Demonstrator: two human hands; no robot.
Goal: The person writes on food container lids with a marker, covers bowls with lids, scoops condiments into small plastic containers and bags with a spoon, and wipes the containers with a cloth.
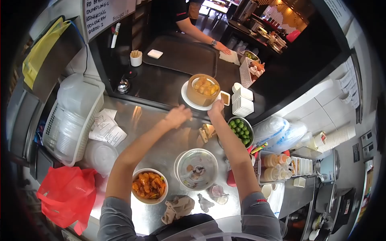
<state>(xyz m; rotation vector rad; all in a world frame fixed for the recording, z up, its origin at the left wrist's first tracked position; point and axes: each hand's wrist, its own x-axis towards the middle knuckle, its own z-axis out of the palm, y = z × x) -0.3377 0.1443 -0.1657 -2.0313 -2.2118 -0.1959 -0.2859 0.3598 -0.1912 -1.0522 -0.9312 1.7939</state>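
Observation:
A bamboo steamer [199, 98] filled with yellowish dumplings [206, 86] sits on a white plate [185, 97] at the pass counter. My right hand [216, 109] grips the plate's near right edge. Beside those fingers is a small dish of brown sauce [225, 98]; whether it rests on the plate or the counter I cannot tell. My left hand [179, 117] is apart from the plate, at its lower left, fingers loosely extended and holding nothing. Below my arms are a bowl of orange-red sauced food [149, 185] and a clear round container [196, 169].
Across the pass, a co-worker's hand [223, 49] rests on a cloth [230, 57] beside a dark tray [177, 52]. Right of the plate are stacked white dishes [243, 102] and a bowl of green limes [240, 131]. A red plastic bag [66, 195] lies at left.

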